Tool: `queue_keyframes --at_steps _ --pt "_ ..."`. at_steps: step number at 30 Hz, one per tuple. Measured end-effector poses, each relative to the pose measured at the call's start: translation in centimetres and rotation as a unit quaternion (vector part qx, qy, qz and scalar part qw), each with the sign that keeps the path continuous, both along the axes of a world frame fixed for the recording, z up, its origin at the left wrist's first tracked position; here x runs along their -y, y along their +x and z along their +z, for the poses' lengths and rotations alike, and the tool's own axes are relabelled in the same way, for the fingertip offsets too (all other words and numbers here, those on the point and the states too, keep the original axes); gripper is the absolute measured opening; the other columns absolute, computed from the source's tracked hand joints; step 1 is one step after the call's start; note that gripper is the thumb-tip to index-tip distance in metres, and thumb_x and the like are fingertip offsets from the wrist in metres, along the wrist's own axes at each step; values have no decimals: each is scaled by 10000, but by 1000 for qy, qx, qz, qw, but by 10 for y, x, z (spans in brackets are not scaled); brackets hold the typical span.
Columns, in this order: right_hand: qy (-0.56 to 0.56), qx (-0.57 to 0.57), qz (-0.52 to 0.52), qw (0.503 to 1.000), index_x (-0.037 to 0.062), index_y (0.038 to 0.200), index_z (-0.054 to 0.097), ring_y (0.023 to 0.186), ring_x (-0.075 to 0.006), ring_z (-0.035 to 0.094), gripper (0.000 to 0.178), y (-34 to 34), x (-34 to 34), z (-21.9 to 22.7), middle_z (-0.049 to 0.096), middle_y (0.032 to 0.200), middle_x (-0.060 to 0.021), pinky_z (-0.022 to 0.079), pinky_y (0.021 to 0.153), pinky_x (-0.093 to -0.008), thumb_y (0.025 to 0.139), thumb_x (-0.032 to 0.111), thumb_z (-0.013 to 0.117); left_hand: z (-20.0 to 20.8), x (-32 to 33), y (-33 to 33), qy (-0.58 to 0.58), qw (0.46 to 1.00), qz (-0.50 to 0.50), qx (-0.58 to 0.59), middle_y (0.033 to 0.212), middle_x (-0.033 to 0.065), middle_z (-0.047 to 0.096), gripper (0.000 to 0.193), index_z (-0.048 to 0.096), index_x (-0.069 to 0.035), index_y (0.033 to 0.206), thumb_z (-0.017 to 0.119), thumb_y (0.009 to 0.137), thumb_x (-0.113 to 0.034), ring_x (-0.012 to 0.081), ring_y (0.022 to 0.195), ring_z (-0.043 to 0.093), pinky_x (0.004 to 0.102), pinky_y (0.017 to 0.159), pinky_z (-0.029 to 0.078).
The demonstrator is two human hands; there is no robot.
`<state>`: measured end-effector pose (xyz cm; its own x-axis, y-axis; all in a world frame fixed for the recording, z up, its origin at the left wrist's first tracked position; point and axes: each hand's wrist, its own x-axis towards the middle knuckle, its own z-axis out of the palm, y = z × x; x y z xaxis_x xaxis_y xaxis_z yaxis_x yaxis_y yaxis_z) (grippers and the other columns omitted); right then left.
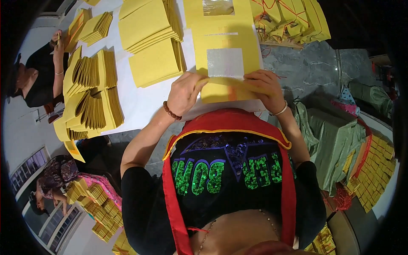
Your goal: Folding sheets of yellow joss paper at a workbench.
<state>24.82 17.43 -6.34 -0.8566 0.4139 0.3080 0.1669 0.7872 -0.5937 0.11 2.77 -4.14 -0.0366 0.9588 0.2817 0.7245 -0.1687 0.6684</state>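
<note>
A long yellow paper sheet (pixel 221 40) with a silver foil square lies on the table right in front of me. My left hand (pixel 185 92) pinches the left end of a folded yellow strip, which curves up across the sheet just below the foil. The strip's right end is between the closed fingers of my right hand (pixel 267 90). Another sheet with a foil patch overlaps at the far end. Left of my hands lie neat stacks of folded yellow paper (pixel 155 63). Fanned bundles of folded yellow paper (pixel 91 108) stand at the table's left edge.
The white-covered table (pixel 138 104) bears all the paper. Yellow bundles tied with red string (pixel 293 21) sit at the far right. Green wrapped sacks (pixel 327 144) stand on the right. Another person (pixel 42 80) works at the left, and one more person (pixel 51 182) is lower left beside yellow packets.
</note>
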Motion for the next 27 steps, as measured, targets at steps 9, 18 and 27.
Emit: queue_keyframes --at_steps 9,18,27 --pt "-409 -73 -151 897 49 1128 580 852 -200 618 364 -23 0 -3 636 1010 -119 460 774 -284 800 181 665 -10 -22 3 -141 938 163 273 548 31 438 226 534 22 809 541 898 -186 111 513 427 283 472 365" --pt "-256 -26 -179 950 100 1268 501 867 -178 643 508 -32 -12 2 652 991 -139 475 759 -271 806 251 648 -21 -41 -7 -186 923 211 262 520 33 413 316 419 -16 684 561 884 -215 108 478 386 295 443 333" --pt "-243 -45 -271 930 152 1195 582 554 -201 579 406 -46 -9 -2 610 696 -160 446 561 -309 814 285 628 -25 -49 -11 -206 895 216 330 536 0 417 270 477 -15 727 568 885 -213 93 482 364 279 447 310"
